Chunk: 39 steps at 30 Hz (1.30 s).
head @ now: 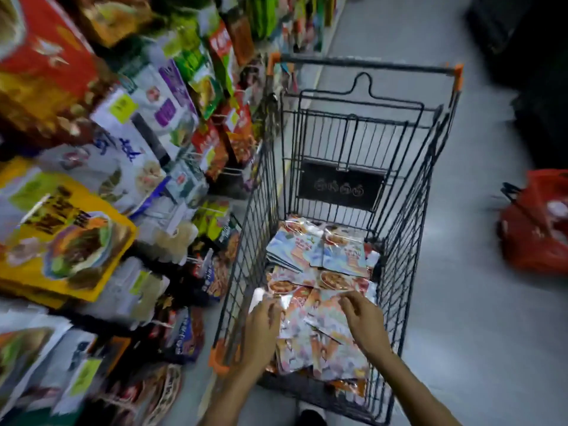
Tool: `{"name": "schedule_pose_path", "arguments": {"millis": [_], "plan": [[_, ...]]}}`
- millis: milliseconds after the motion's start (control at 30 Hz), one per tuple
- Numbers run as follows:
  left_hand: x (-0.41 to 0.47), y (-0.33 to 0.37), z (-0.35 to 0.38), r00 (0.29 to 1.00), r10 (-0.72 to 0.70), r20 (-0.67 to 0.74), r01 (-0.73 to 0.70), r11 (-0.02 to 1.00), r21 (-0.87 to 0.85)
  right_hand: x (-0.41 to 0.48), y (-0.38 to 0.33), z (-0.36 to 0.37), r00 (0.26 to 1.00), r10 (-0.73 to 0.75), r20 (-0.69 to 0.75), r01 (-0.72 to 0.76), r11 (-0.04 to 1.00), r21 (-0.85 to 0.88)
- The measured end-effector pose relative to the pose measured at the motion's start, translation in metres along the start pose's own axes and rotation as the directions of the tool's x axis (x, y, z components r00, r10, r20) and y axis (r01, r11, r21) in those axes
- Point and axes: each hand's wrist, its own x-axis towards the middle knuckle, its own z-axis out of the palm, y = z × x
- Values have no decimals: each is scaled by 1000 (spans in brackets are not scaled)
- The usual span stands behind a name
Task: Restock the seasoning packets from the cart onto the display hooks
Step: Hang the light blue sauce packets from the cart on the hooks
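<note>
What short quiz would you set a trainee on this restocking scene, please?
1. True or false: the glossy seasoning packets lie inside the black wire shopping cart.
2. The red plastic bag on the floor lies on the person's: A) left B) right C) lap.
3. Short answer: where are the bare left hand and the bare right hand?
Key: 1 true; 2 B; 3 over the packets at the cart's near end.
</note>
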Motion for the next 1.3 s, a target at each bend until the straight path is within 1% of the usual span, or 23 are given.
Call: {"name": "schedule_pose_path", "arguments": {"millis": [100, 200, 333, 400, 467, 567, 667, 767, 833, 900, 967, 1067, 1100, 1200, 1300], "plan": [[23, -28, 30, 991, -77, 110, 70, 995, 66, 16, 41, 13, 985, 163, -48, -163, 987, 12], [44, -57, 51, 978, -138, 155, 121, 986, 114, 29, 71, 33, 959, 275, -64, -272, 961, 54], [70, -88, 76, 973, -205, 111, 180, 964, 197, 50, 105, 67, 898, 428, -103, -417, 902, 117], [82, -103, 88, 957, -272, 98, 241, 937, 251, 61, 119, 82, 865, 492, -97, -480, 868, 125], [93, -114, 96, 937, -338, 81, 303, 909, 287, 70, 130, 94, 834, 539, -121, -524, 841, 131], [116, -124, 104, 944, -327, 38, 307, 916, 260, 88, 139, 102, 783, 592, -192, -569, 806, 166], [149, -124, 111, 968, -252, -15, 246, 928, 280, 111, 143, 106, 751, 597, -283, -563, 802, 198], [191, -115, 118, 991, -103, -79, 122, 947, 296, 142, 148, 107, 748, 569, -341, -524, 822, 223], [223, -111, 125, 999, 5, -54, 14, 935, 353, 166, 152, 107, 744, 548, -382, -493, 836, 240], [253, -108, 134, 997, 72, -33, -51, 901, 430, 189, 157, 108, 745, 514, -425, -478, 856, 198], [278, -107, 143, 995, 89, -48, -55, 877, 478, 211, 164, 108, 738, 503, -450, -505, 854, 127], [303, -111, 153, 996, 86, -15, -61, 806, 588, 236, 176, 108, 701, 558, -444, -608, 793, 36], [309, -112, 154, 997, 76, -13, -52, 797, 602, 242, 179, 108, 698, 558, -449, -624, 781, 1], [320, -113, 156, 999, 32, -33, -7, 814, 581, 260, 182, 106, 718, 522, -461, -628, 771, -105], [327, -109, 157, 999, -32, -43, 50, 829, 558, 280, 179, 103, 775, 508, -375, -599, 779, -184]]}}
